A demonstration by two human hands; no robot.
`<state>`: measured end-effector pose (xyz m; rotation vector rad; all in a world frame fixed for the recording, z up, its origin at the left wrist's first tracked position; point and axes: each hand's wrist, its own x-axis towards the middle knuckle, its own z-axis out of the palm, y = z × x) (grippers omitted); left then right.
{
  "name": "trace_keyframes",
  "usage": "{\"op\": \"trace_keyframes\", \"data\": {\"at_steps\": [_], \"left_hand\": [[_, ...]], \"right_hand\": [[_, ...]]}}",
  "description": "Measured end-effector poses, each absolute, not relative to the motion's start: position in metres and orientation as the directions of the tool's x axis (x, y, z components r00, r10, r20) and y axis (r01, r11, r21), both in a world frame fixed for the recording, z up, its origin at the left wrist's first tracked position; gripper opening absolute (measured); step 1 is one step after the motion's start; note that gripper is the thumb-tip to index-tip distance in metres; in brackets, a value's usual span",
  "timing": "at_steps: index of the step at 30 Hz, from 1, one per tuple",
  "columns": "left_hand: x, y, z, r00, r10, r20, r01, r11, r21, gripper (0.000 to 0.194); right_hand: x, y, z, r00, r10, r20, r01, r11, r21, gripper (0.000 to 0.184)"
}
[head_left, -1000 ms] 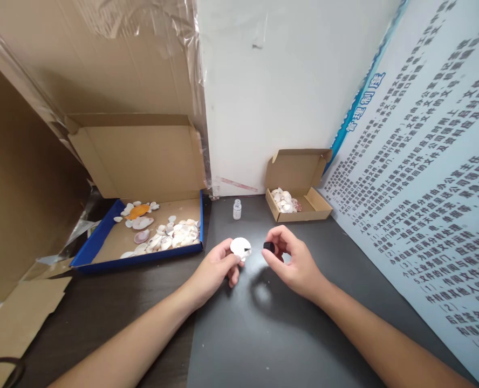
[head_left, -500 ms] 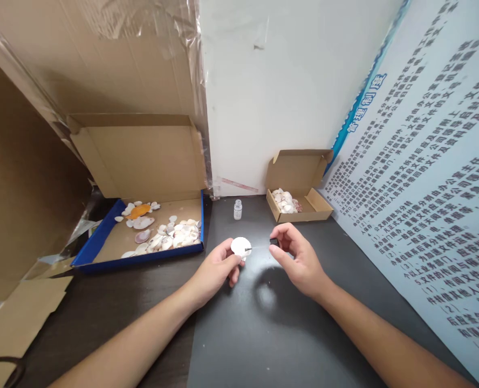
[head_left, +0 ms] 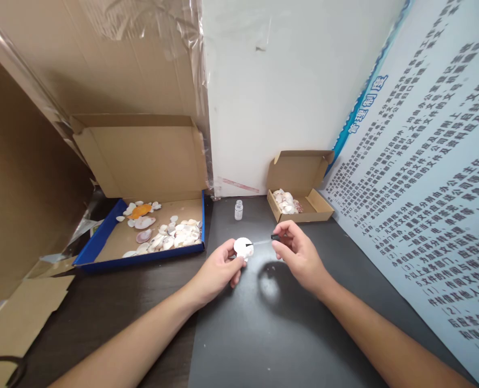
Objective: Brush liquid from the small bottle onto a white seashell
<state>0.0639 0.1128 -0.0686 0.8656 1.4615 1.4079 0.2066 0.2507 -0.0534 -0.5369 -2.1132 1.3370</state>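
Observation:
A white scallop shell (head_left: 243, 247) is pinched between the thumb and fingers of my left hand (head_left: 222, 265), its broad face turned up. My right hand (head_left: 298, 253) grips the black cap of a brush applicator (head_left: 275, 237). From that cap a thin clear stem runs left, and its dark tip lies over the shell's face, seemingly touching it. Beyond both hands a small clear glass bottle (head_left: 238, 210) with a pale label stands upright and uncapped on the dark tabletop (head_left: 239, 334).
At the left, a blue-edged cardboard box (head_left: 142, 261) holds many shells, one of them orange (head_left: 139, 211). A smaller open cardboard box (head_left: 306, 217) with shells stands back right. A white wall (head_left: 247, 108) rises behind, and a printed board (head_left: 417, 188) borders the right.
The brush tip has shifted on the shell's face, and the cap in my right hand has risen and tilted slightly. The view has moved a little; my left hand keeps the shell.

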Motion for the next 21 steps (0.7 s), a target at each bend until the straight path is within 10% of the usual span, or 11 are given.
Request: {"op": "trace_keyframes", "data": {"at_steps": [21], "left_hand": [[0.0630, 0.1136, -0.0710, -0.339, 0.931, -0.137, -0.102, 0.109, 0.989, 0.015]], "right_hand": [[0.2111, 0.2483, -0.0542, -0.800, 0.521, 0.298, -0.025, 0.467, -0.884, 0.014]]}}
